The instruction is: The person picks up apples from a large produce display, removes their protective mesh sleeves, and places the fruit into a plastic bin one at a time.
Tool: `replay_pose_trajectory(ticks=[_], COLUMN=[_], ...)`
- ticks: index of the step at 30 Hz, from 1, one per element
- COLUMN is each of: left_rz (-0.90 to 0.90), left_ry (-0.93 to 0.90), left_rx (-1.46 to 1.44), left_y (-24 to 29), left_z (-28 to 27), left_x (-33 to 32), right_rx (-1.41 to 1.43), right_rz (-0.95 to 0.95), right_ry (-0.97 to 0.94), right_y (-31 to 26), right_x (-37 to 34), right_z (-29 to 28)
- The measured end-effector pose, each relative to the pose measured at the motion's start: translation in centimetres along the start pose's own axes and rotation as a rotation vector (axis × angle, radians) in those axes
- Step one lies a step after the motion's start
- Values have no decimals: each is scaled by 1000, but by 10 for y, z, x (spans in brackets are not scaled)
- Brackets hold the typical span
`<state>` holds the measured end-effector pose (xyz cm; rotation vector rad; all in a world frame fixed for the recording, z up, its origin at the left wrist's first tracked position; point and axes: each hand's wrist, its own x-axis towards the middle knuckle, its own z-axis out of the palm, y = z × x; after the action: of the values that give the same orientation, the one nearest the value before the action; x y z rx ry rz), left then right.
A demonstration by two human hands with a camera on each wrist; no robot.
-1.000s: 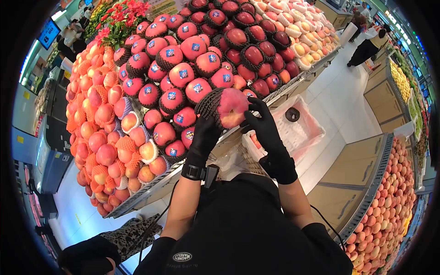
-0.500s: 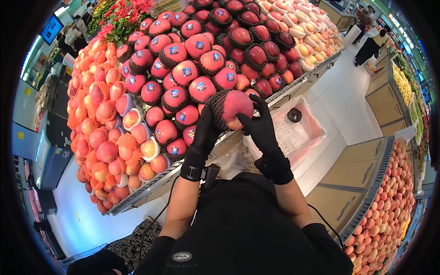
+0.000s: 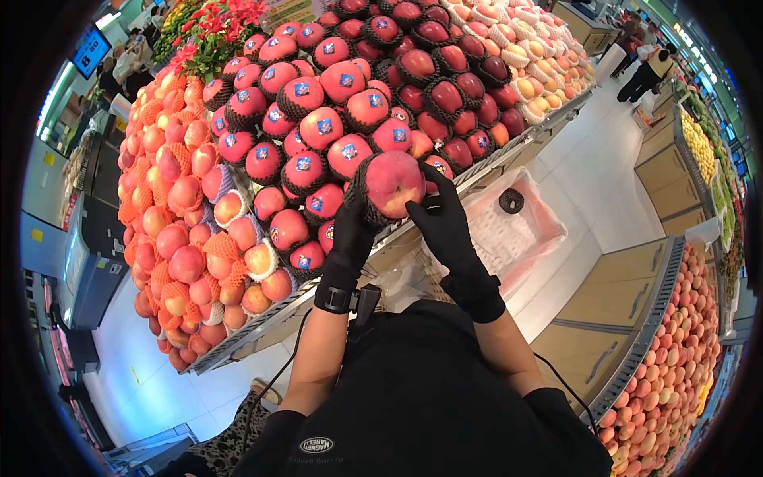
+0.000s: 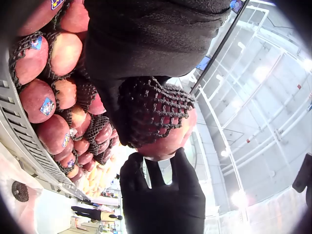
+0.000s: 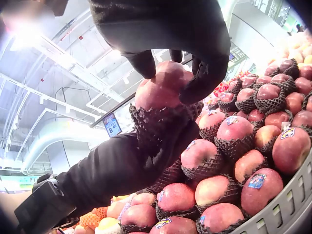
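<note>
A big red apple [image 3: 395, 183] is between my black-gloved hands, above the front edge of the fruit display. My left hand [image 3: 351, 234] grips its left side, where a black foam net [image 4: 161, 107] wraps the lower part. With thumb and fingertips, my right hand [image 3: 447, 230] holds the bare end of the apple from the right. In the right wrist view those curled fingers [image 5: 195, 80] lie against the red skin, above the net. The left palm side of the apple is hidden.
Stickered apples [image 3: 324, 127] in black nets are piled right behind my hands, with orange-netted fruit [image 3: 171, 238] to the left. A slotted rail [image 5: 273, 219] edges the display. On the floor at right, a pale crate [image 3: 509, 246] has a black net [image 3: 510, 200] in it.
The apple has turned in my hands and shifted slightly left since half a second ago. My right fingers have moved from over its face to its right edge.
</note>
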<state>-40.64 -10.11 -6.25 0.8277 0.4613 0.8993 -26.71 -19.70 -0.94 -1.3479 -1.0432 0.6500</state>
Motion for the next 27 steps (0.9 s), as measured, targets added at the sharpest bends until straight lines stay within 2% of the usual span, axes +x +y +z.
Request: replay_pose_trajectory(ticks=[2,5,6,9,11,13,15,17,18,22,23,26,27], left_rz=[-31,15,-4,-32,-7,236,232,-21,-16,24,40,48,57], left_ry=[-2,-28,-11,36,66,35,57,131,118,62,47,50,66], left_rx=[-61,46,3,-57,-3,399,411,30,19,9,13,-36,-5], left_y=[-3,2,3,11,21,12,14,25,30,39,40,41,40], left_z=[-4,-1,0,10,22,11,5,6,8,11,11,8,4], left_x=[0,-4,-4,-6,-12,-10,-11,-16,-19,-25,-25,-27,-28], right_rx=[-11,-30,-37,24,86,98,58,35,23,577,853,-262,-265], right_rz=[2,-3,-6,114,58,33,42,30,24,287,358,-143,-157], right_ry=[5,19,25,-25,-7,22,59,41,31,-101,-20,10,58], right_y=[-3,1,1,-7,-5,3,15,18,19,28,30,-13,-5], right_x=[-1,0,0,-3,-5,-4,-1,6,10,14,12,5,6], right_z=[0,0,0,2,9,11,13,8,4,-18,-18,-23,-24])
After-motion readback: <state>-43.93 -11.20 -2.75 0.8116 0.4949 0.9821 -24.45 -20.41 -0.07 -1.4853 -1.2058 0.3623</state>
